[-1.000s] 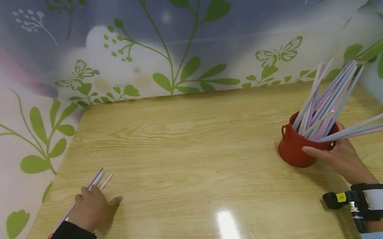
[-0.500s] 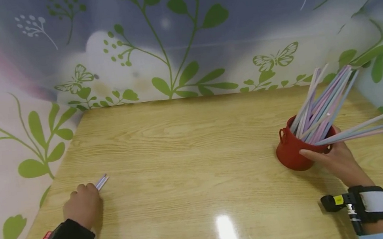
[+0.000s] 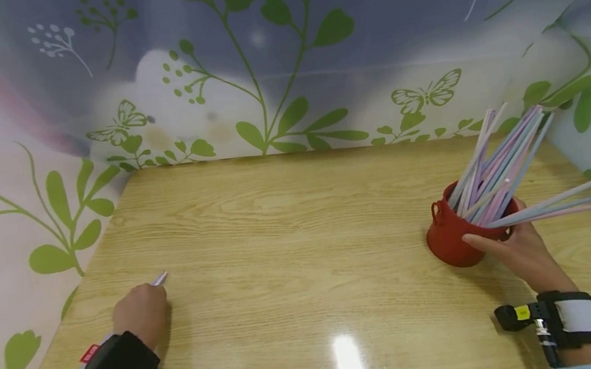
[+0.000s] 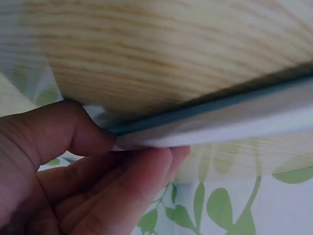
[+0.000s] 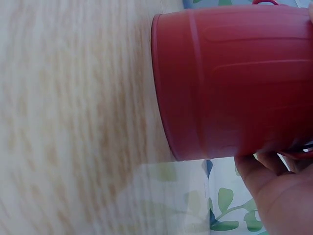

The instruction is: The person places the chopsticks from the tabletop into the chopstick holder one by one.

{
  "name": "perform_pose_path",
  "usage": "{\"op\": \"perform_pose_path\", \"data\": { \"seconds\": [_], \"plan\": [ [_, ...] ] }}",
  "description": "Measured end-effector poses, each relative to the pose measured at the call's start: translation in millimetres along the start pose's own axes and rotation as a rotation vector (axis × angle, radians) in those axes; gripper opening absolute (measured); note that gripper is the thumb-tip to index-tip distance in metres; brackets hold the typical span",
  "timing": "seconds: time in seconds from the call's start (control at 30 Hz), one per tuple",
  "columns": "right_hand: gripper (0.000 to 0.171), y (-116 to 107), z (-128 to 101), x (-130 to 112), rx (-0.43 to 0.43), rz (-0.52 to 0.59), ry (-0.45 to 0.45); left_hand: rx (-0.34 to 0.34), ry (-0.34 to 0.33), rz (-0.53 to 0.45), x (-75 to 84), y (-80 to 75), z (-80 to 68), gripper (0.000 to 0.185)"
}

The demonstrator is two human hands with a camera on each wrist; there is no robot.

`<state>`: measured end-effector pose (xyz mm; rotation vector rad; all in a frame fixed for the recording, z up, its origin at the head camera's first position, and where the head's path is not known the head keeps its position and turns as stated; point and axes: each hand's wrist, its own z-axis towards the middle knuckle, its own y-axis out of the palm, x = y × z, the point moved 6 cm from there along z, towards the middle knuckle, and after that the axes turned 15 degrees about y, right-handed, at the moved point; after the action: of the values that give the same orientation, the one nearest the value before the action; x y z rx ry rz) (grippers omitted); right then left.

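Note:
At the left of the table, my left hand (image 3: 142, 314) pinches a few thin pastel straws (image 3: 160, 278). Their tips poke out past the knuckles, and their other ends run back beneath the wrist. In the left wrist view, thumb and fingers meet on a white straw (image 4: 230, 122) with a teal one against it. On the right, my right hand (image 3: 526, 258) grips a small red bucket (image 3: 453, 244), thumb on the near side; most fingers are hidden behind it. Many pastel straws (image 3: 498, 169) stand slanted in the bucket, several leaning far right. The bucket's red side (image 5: 234, 83) fills much of the right wrist view.
Both hands work over a wooden table (image 3: 280, 242). A leaf-patterned cloth (image 3: 280, 57) rises behind it and along both sides. A black band with a red tag (image 3: 89, 354) is on the left wrist; a small camera (image 3: 511, 317) is strapped to the right.
The left hand's fingers have closed from lying over the straws to pinching them, and the hand has shifted slightly right. The right hand and bucket stay nearly in place.

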<state>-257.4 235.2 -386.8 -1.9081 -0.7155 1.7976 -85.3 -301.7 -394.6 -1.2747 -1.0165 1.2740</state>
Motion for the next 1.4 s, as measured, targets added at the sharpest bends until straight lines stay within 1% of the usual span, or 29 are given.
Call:
{"op": "perform_pose_path", "data": {
  "seconds": [0.13,0.2,0.23,0.3,0.33,0.37,0.4,0.47,0.5,0.57,0.6,0.63,0.67,0.7,0.73,0.77,0.8,0.83,0.87,0.9,0.97,1.03,1.1,1.17,1.2,1.23,1.27,1.33,1.4],
  "plan": [
    [0.077,-2,-6,-7,0.004,0.012,0.006,-0.003,-0.009,-0.032,-4.6,-3.7,3.5,0.021],
    [0.077,-3,-9,-10,0.002,0.014,0.004,0.003,-0.016,-0.052,-7.2,-10.4,7.3,0.021],
    [0.078,-3,-10,-11,0.0,0.023,0.007,0.019,-0.016,-0.061,-8.4,-16.3,10.4,0.022],
    [0.079,-4,-11,-12,-0.003,0.026,0.012,0.044,-0.002,-0.118,-7.7,-35.8,19.6,0.025],
    [0.08,-4,-11,-13,-0.015,0.036,0.012,0.069,0.017,-0.155,-5.2,-50.3,26.4,0.026],
    [0.08,-4,-11,-13,-0.026,0.047,0.013,0.099,0.04,-0.197,-0.9,-68.8,34.0,0.026],
    [0.08,-5,-10,-10,-0.018,0.033,0.01,0.145,0.069,-0.242,5.4,-90.9,42.3,0.026],
    [0.079,-5,-8,-7,-0.018,0.027,0.015,0.312,0.173,-0.312,25.1,-145.9,59.9,0.018],
    [0.079,-6,-4,-1,-0.008,0.026,0.011,0.418,0.23,-0.361,37.5,-175.7,67.4,0.015],
    [0.079,-7,2,9,0.009,0.016,0.009,0.71,0.386,-0.5,66.3,-233.9,80.1,0.011],
    [0.079,-8,4,13,0.022,-0.004,0.013,0.869,0.484,-0.593,82.2,-259.8,84.4,0.01],
    [0.079,-8,4,14,0.025,-0.007,0.017,1.014,0.599,-0.691,98.4,-281.6,88.9,0.012],
    [0.079,-9,5,14,0.029,-0.006,0.011,1.12,0.715,-0.817,114.9,-298.2,94.3,0.013],
    [0.08,-9,6,15,0.031,-0.002,0.008,1.192,0.823,-0.925,132.2,-309.7,100.7,0.014],
    [0.08,-9,3,10,0.022,0.008,0.005,1.241,0.915,-0.995,149.8,-316.6,108.0,0.015],
    [0.079,-9,0,6,0.017,0.013,0.001,1.237,0.966,-1.081,167.7,-320.1,116.4,0.017],
    [0.079,-8,-2,0,0.007,0.022,-0.011,1.208,0.99,-1.155,185.6,-319.8,125.7,0.018],
    [0.079,-7,-3,-3,0.004,0.035,-0.015,1.155,0.984,-1.205,203.2,-316.3,135.5,0.018],
    [0.079,-5,-4,-6,-0.011,0.057,-0.018,1.081,0.951,-1.241,221.0,-310.1,145.3,0.02],
    [0.08,-4,-6,-9,-0.023,0.074,-0.019,0.994,0.902,-1.252,237.9,-301.5,154.7,0.021],
    [0.079,-1,-4,-7,-0.017,0.06,-0.015,0.833,0.834,-1.237,269.8,-280.2,171.7,0.022],
    [0.079,0,-2,-3,-0.006,0.041,-0.003,0.69,0.8,-1.139,297.6,-256.0,185.1,0.025],
    [0.078,1,0,0,-0.017,0.043,-0.009,0.564,0.798,-1.048,319.6,-231.9,195.0,0.027],
    [0.078,0,-1,0,-0.018,0.04,-0.016,0.497,0.817,-0.991,334.9,-213.8,200.4,0.028],
    [0.078,-1,-1,0,-0.016,0.037,-0.016,0.473,0.821,-0.973,340.0,-207.6,201.7,0.028],
    [0.078,-2,-2,-1,-0.018,0.044,-0.018,0.465,0.825,-0.96,343.5,-203.4,202.6,0.028],
    [0.078,-2,-2,-2,-0.023,0.04,-0.028,0.457,0.831,-0.957,345.7,-200.5,203.0,0.027],
    [0.078,-4,-3,-6,-0.014,0.032,-0.033,0.469,0.846,-0.943,347.8,-199.2,203.4,0.025],
    [0.078,-4,-4,-8,-0.011,0.022,-0.036,0.454,0.859,-0.912,349.2,-198.0,204.0,0.024]
  ]
}}
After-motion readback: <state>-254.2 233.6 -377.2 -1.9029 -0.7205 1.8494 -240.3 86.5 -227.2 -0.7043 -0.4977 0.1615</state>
